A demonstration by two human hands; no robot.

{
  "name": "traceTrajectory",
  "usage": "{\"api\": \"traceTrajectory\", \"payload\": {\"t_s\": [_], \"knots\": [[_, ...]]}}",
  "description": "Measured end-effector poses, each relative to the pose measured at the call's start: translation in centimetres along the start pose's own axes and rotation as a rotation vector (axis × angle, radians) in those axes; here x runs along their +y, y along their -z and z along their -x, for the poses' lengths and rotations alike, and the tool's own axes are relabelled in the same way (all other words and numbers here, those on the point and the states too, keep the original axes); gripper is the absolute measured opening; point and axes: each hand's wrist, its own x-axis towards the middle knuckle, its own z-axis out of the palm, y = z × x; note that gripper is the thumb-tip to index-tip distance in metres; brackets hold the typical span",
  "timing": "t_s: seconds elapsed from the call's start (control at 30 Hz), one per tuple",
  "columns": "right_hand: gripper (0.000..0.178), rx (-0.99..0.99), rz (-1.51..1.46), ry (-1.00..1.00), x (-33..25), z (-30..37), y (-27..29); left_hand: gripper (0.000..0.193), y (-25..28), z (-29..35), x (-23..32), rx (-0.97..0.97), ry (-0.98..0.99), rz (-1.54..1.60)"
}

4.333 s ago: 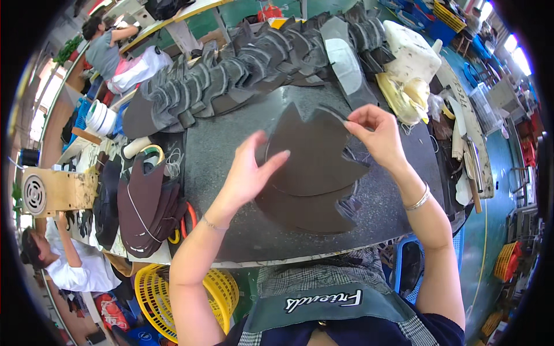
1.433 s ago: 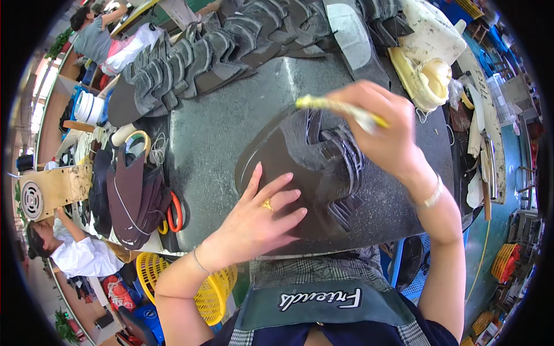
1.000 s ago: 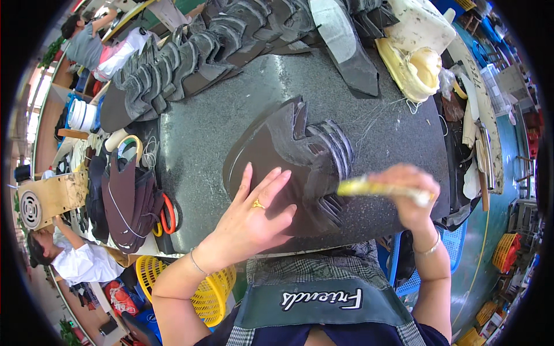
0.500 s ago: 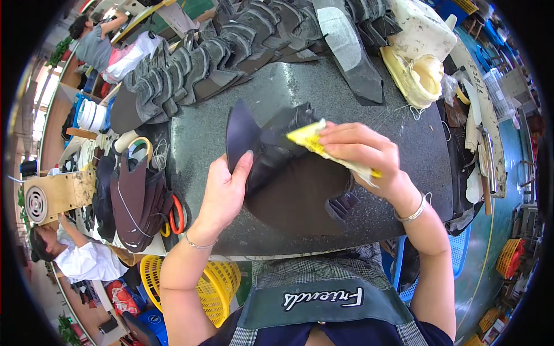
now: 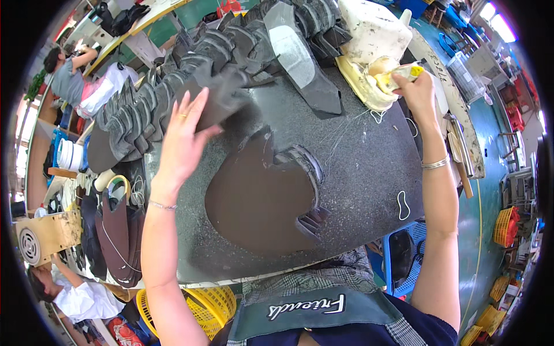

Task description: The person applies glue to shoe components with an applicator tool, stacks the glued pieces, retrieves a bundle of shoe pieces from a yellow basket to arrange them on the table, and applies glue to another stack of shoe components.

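My left hand (image 5: 186, 135) hovers over the far left of the work surface with its fingers spread. Just past its fingertips is a dark, motion-blurred sheet piece (image 5: 222, 101), beside the heap of overlapping dark curved pieces (image 5: 190, 63). My right hand (image 5: 419, 95) is closed on a yellow-and-white tool (image 5: 415, 71), whose kind I cannot make out, at the mouth of a cream-crusted pot (image 5: 363, 86). A flat dark brown piece (image 5: 259, 202) with a curved, notched edge lies on the speckled dark board (image 5: 369, 173) in front of me.
A stained white plastic jug (image 5: 375, 29) stands behind the pot. A long dark strip with a pale patch (image 5: 297, 52) lies at the back. Brown cut pieces (image 5: 118, 236) are stacked at left. A yellow basket (image 5: 213, 303) and blue crate (image 5: 404, 259) sit below the table edge.
My left hand has moved up and left to the heap with a dark piece. My right hand has carried the yellow tool from that piece to the pot. The flat brown piece is now uncovered.
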Motion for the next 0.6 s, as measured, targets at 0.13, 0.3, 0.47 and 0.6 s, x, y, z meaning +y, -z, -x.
{"api": "traceTrajectory", "payload": {"t_s": [0.13,0.3,0.47,0.6], "knots": [[0.021,-0.064,-0.502,-0.206,0.7,2.0,3.5,0.069,1.1,3.1,2.8,-0.128,-0.021,0.09],[0.012,-0.506,-0.876,-0.172,-3.4,13.6,1.0,0.068,3.4,7.5,10.2,-0.665,-0.262,0.169],[0.011,-0.231,-0.569,0.355,-8.1,15.2,-1.9,0.067,3.0,9.4,11.2,-0.669,-0.201,0.065],[0.025,-0.228,-0.46,0.769,-6.5,17.7,-1.5,0.064,2.9,10.5,11.6,-0.619,-0.143,0.033]]}}
